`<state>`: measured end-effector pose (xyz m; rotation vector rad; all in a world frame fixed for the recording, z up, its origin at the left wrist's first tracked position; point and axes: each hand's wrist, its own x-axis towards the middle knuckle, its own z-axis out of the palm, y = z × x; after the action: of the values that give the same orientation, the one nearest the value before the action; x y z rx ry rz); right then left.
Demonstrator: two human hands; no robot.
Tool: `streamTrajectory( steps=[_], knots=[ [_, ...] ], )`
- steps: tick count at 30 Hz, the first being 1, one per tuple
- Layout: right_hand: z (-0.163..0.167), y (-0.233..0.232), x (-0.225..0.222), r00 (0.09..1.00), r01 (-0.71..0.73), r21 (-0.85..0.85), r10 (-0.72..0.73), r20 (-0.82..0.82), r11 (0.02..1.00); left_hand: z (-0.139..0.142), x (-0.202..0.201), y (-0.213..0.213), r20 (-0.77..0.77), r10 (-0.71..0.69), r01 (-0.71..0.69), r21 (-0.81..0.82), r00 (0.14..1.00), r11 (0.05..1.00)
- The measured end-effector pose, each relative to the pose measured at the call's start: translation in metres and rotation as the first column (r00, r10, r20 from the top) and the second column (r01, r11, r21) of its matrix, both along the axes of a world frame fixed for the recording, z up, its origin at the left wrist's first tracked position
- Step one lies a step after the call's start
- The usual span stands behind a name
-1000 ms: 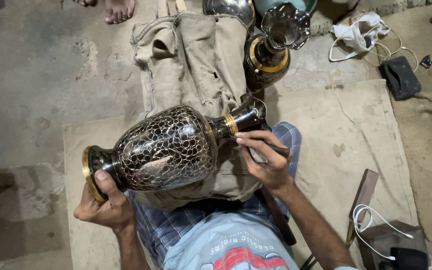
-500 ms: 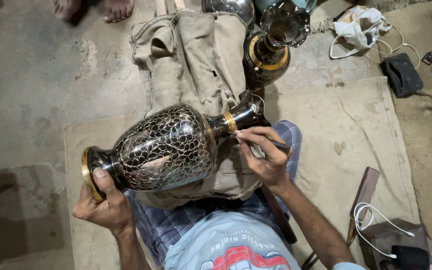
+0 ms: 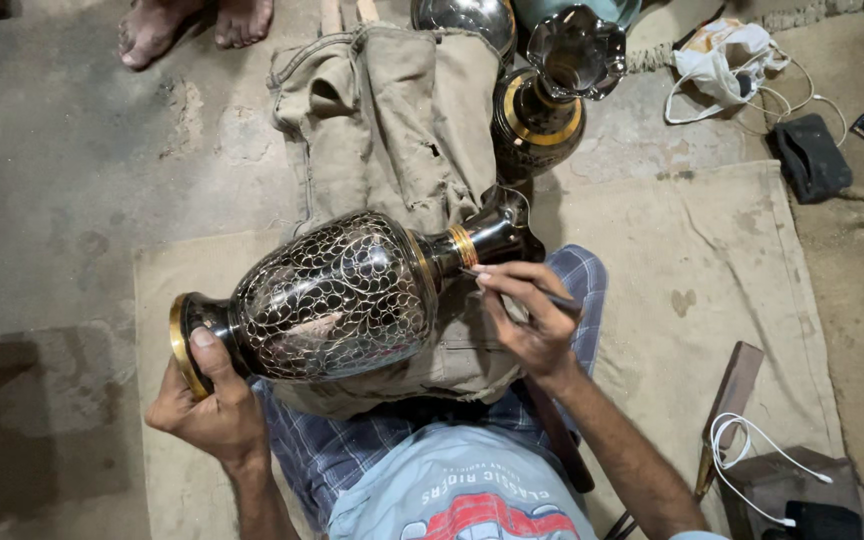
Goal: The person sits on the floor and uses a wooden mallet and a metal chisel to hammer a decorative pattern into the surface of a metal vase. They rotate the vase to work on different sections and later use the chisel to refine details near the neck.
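My left hand (image 3: 214,405) wraps the gold-rimmed base of the black vase (image 3: 337,298), thumb on the foot. Vase lies on its side across my lap, on a tan cloth (image 3: 392,120), neck pointing right. My right hand (image 3: 532,320) pinches a thin engraving tool (image 3: 542,293), tip at the vase's neck by the gold band. Farther out: 2nd vase (image 3: 547,95) upright, someone's bare feet (image 3: 192,25) on the floor.

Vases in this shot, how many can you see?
2 for sure. One black patterned vase lies across the lap, left hand at its base, right hand at its neck. Another vase stands beyond the cloth. More metalware at the top edge is cut off.
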<state>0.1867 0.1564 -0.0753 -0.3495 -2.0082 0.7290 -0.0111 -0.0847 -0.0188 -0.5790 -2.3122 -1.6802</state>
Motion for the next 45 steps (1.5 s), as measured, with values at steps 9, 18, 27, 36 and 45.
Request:
streamTrajectory(
  steps=[9, 18, 27, 36, 45],
  knots=[
    [0.032, -0.001, -0.006, 0.998, 0.003, -0.101, 0.002, 0.057, 0.995, -0.014, -0.014, -0.026, 0.159, -0.118, 0.124, -0.03, 0.98, 0.992],
    [0.063, 0.002, -0.009, 0.991, -0.023, -0.135, 0.04, 0.124, 0.991, -0.081, 0.012, -0.013, -0.161, 0.149, -0.128, 0.133, 0.976, 0.983],
    [0.062, 0.017, -0.012, 0.985, -0.046, -0.187, 0.076, 0.157, 0.981, -0.046, 0.006, -0.007, -0.182, 0.08, -0.07, 0.06, 0.98, 0.996],
    [0.073, 0.022, -0.015, 0.97, -0.028, -0.244, 0.084, 0.226, 0.97, -0.038, 0.005, -0.006, -0.152, 0.09, -0.093, -0.017, 0.984, 0.995],
    [0.077, 0.02, -0.011, 0.972, -0.068, -0.077, 0.084, 0.219, 0.995, -0.022, 0.012, 0.001, -0.168, 0.072, -0.079, -0.038, 0.983, 0.996]
  ],
)
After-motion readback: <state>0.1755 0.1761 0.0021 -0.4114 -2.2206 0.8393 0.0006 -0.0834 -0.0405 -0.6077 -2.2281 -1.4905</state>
